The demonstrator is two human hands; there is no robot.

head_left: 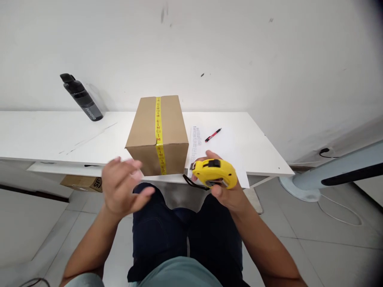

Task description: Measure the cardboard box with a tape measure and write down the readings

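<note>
A yellow tape measure with a black button is gripped in my right hand, above the front edge of the table. Its black wrist strap dangles to the left. No blade is seen drawn out of it. My left hand is raised with the fingers apart, holding nothing, just left of the cardboard box's near corner. The closed cardboard box, sealed with yellow printed tape, stands on the table between and beyond both hands.
On the white table a red pen lies on printed paper right of the box. A black bottle leans back-left. Below is another carton. A pale pillar-like appliance stands on the floor at right.
</note>
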